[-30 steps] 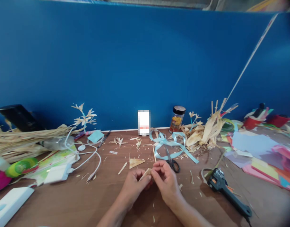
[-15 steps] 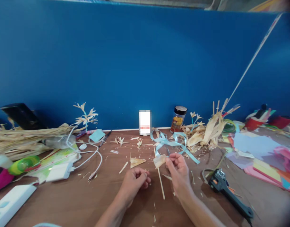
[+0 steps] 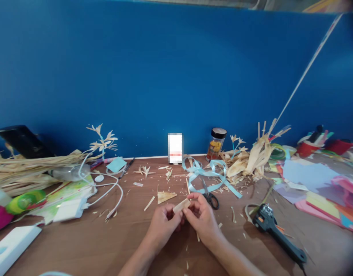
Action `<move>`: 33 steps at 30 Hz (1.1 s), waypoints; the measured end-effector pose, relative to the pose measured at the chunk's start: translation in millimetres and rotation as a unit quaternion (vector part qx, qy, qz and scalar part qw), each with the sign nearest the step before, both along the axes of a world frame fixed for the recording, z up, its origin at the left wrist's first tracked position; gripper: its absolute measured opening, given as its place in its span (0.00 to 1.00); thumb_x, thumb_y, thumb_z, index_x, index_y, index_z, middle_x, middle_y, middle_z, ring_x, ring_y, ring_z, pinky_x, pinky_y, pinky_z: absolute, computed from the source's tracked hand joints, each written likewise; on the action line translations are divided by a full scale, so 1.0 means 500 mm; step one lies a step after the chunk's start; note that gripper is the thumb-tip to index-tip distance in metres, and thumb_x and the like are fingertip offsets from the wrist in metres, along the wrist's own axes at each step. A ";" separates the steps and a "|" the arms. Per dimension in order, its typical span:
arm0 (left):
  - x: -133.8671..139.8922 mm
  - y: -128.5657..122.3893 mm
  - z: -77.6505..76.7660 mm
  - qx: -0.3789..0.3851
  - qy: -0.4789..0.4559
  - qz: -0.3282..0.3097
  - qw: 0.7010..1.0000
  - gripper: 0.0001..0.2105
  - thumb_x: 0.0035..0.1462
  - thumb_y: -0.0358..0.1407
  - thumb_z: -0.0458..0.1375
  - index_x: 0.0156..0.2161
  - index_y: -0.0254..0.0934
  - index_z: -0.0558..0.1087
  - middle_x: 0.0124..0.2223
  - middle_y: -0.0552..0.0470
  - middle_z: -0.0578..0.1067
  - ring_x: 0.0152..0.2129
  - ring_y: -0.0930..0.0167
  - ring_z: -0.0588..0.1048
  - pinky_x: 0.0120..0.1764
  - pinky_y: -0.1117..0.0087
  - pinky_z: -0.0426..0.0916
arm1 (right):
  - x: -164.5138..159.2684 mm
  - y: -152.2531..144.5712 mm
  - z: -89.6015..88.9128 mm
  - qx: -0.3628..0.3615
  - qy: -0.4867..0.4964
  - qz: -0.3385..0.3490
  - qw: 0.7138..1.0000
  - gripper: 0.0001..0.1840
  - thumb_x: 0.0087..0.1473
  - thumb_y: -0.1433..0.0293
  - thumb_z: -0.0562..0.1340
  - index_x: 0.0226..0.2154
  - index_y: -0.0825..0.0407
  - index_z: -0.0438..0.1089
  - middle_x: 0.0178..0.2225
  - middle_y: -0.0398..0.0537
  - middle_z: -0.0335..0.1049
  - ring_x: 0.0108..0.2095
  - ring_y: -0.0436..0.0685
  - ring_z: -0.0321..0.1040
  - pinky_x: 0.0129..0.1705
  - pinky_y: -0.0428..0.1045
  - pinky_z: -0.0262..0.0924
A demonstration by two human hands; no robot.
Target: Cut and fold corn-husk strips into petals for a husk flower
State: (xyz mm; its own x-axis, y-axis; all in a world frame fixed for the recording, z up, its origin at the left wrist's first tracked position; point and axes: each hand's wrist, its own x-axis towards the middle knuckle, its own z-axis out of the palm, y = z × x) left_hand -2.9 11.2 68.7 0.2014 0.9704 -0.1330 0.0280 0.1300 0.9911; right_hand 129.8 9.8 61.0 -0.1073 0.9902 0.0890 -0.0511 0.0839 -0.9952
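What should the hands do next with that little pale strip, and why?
Maybe gently roll or curl the pale strip: the left hand and the right hand are close together, both holding it, and the part that shows looks mostly flat.

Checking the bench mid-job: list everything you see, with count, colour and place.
Husk strip: one, tan, front centre
Husk scraps: many, tan, centre
Scissors: one, black-handled, centre right
Ribbon: one, light blue, centre right
Jar: one, clear, back right
Sprigs: two, pale, back left and right
Husk heaps: two, tan, left and right
Blurred item: one, white, back centre
Bottle: one, clear, left
Charger: one, white, left
Long box: one, white, left
Corded tool: one, black, right
Papers: several, mixed, right
Containers: two, red, far right
Table: one, brown, below
Partition: one, blue, behind
Left hand: one, holding strip
Right hand: one, holding strip
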 end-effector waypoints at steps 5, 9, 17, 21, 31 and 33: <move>0.001 -0.001 0.004 -0.031 0.023 0.004 0.999 0.12 0.43 0.42 0.57 0.21 0.32 0.67 0.18 0.54 0.70 0.12 0.78 0.64 0.18 0.77 0.58 | 0.011 0.004 0.007 0.010 -0.044 0.003 0.999 0.13 0.48 0.71 0.57 0.38 0.50 0.56 0.23 0.40 0.68 0.24 0.51 0.67 0.27 0.45 0.59; 0.002 -0.005 0.003 -0.033 0.023 0.010 0.999 0.13 0.43 0.42 0.58 0.20 0.33 0.65 0.17 0.54 0.70 0.11 0.78 0.63 0.17 0.77 0.58 | 0.017 0.004 0.022 0.031 -0.100 -0.021 0.994 0.12 0.47 0.71 0.57 0.37 0.51 0.56 0.23 0.40 0.68 0.22 0.50 0.65 0.25 0.44 0.59; -0.003 -0.004 0.005 -0.057 -0.029 0.067 0.996 0.10 0.43 0.38 0.57 0.22 0.33 0.66 0.17 0.56 0.70 0.11 0.79 0.63 0.17 0.78 0.59 | 0.047 0.028 0.019 0.057 -0.134 -0.143 0.979 0.11 0.49 0.70 0.56 0.37 0.52 0.57 0.26 0.44 0.69 0.26 0.52 0.66 0.30 0.46 0.60; -0.001 0.001 0.002 -0.047 -0.029 0.056 0.997 0.10 0.44 0.39 0.57 0.24 0.32 0.67 0.18 0.55 0.70 0.12 0.79 0.63 0.18 0.78 0.59 | 0.033 0.021 0.010 0.025 -0.044 -0.062 0.997 0.12 0.51 0.67 0.55 0.39 0.52 0.57 0.29 0.46 0.69 0.28 0.51 0.66 0.31 0.46 0.60; -0.008 0.004 -0.013 -0.003 0.033 0.026 0.999 0.11 0.47 0.39 0.55 0.22 0.33 0.66 0.18 0.54 0.70 0.12 0.78 0.64 0.19 0.77 0.58 | 0.029 0.023 0.010 0.019 -0.034 -0.038 0.999 0.09 0.49 0.69 0.57 0.35 0.52 0.59 0.22 0.38 0.62 0.23 0.47 0.59 0.25 0.43 0.54; -0.010 0.005 -0.008 0.002 0.016 0.062 0.998 0.09 0.46 0.39 0.56 0.25 0.33 0.68 0.21 0.53 0.71 0.15 0.77 0.66 0.21 0.77 0.61 | 0.042 0.030 0.013 0.031 -0.049 -0.070 0.996 0.09 0.49 0.68 0.57 0.34 0.52 0.58 0.22 0.38 0.62 0.22 0.47 0.58 0.25 0.42 0.52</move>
